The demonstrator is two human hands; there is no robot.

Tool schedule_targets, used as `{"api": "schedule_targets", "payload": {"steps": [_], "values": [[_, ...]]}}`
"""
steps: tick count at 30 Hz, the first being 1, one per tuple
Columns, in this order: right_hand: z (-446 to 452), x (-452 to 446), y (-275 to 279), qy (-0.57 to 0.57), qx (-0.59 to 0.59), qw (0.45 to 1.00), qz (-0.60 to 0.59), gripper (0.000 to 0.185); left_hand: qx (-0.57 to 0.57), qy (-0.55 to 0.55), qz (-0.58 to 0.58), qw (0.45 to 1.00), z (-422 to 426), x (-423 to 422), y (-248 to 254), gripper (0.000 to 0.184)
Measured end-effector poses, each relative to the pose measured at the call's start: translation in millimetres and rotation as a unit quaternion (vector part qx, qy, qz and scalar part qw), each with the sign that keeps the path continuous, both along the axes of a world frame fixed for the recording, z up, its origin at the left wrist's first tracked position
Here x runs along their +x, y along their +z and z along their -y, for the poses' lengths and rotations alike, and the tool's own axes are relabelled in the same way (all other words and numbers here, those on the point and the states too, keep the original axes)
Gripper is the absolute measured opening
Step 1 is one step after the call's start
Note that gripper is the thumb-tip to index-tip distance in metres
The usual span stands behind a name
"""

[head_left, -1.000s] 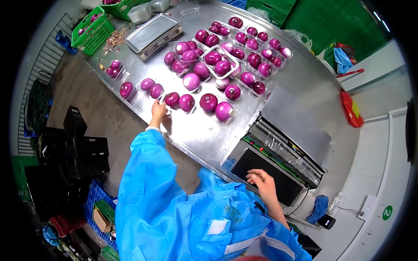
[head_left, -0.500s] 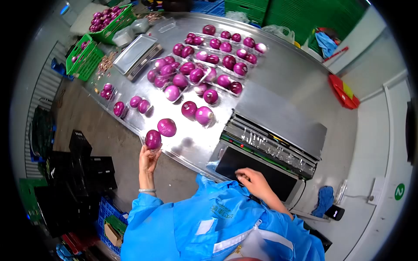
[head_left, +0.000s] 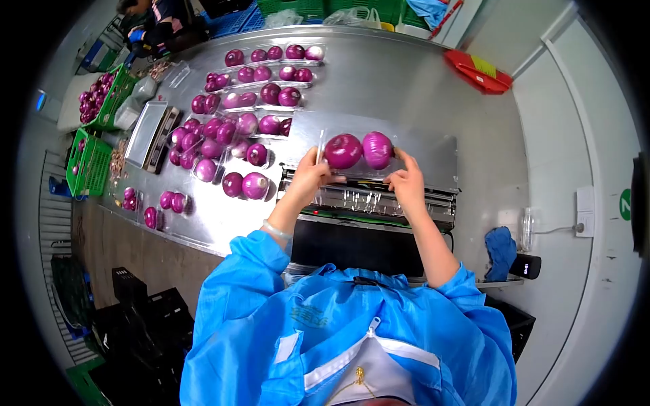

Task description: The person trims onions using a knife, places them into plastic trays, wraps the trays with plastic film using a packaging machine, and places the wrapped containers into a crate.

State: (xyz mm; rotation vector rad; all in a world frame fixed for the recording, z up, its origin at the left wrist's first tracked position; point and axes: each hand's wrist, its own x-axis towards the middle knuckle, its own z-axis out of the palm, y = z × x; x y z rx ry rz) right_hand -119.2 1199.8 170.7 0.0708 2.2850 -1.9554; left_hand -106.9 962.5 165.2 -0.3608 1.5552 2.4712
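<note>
A clear tray point(head_left: 360, 164) with two purple onions point(head_left: 343, 151) is held up between my two hands over the wrapping machine point(head_left: 372, 203). My left hand point(head_left: 313, 177) grips the tray's left end, and my right hand point(head_left: 406, 177) has its fingers at the right end. Under the tray lie the machine's metal plate and film rollers, with a black pad point(head_left: 352, 247) nearer my body. Left of the machine, another tray of two onions point(head_left: 255, 185) rests on the steel table point(head_left: 203, 227).
Several trays of onions point(head_left: 269, 93) stand in rows on the table. A scale point(head_left: 152, 137) and green crates point(head_left: 89, 164) are at the left. Part of another person point(head_left: 162, 24) shows at the top left. A red bag point(head_left: 477, 72) lies at the back right.
My left hand has carried the two-onion tray from the table's front edge rightward to above the machine. My right hand has risen from the black pad to the tray's right end.
</note>
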Motion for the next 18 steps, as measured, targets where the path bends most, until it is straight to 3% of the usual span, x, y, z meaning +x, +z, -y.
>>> {"api": "schedule_targets", "payload": {"steps": [2,3,5,8,9,11,12,14,16,18], "values": [[-19.4,-6.1,-17.2,-0.026,-0.027,0.999,0.029,0.062,-0.271,-0.061,-0.034,0.960,-8.9,-20.4,-27.7,0.015],[-26.4,-4.0,-19.2,-0.030,-0.021,0.999,0.015,0.063,-0.393,-0.075,-0.087,0.912,-12.4,-22.8,-27.9,0.015],[-38.9,-1.3,-29.7,-0.036,-0.019,0.999,-0.008,0.061,-0.610,-0.096,-0.187,0.764,-16.5,-23.6,-29.2,0.020],[-61.9,14.4,-14.4,-0.013,-0.016,1.000,-0.010,0.057,-0.449,-0.152,-0.105,0.874,0.0,-14.0,-30.5,0.032],[-78.6,19.1,-27.8,-0.024,0.046,0.998,-0.043,0.055,-0.438,-0.106,-0.137,0.882,7.6,-0.4,-23.7,0.042],[-107.3,38.8,-19.8,-0.074,0.172,0.978,-0.092,0.042,-0.588,0.001,-0.182,0.788,31.9,26.3,-8.8,0.036],[-119.0,47.4,-18.4,-0.096,0.238,0.960,-0.114,0.034,-0.581,0.011,-0.132,0.803,51.3,32.8,-16.8,0.025],[-127.9,62.8,-24.4,-0.089,0.375,0.913,-0.135,0.023,-0.631,0.045,-0.114,0.766,64.4,50.1,-23.6,0.016],[-117.0,69.2,-34.5,-0.089,0.480,0.858,-0.160,0.028,-0.664,0.007,-0.160,0.730,50.1,57.7,-31.6,0.020],[-100.0,62.2,-60.8,-0.049,0.502,0.859,-0.086,0.029,-0.694,0.001,-0.126,0.709,23.2,58.2,-50.7,0.027]]}}
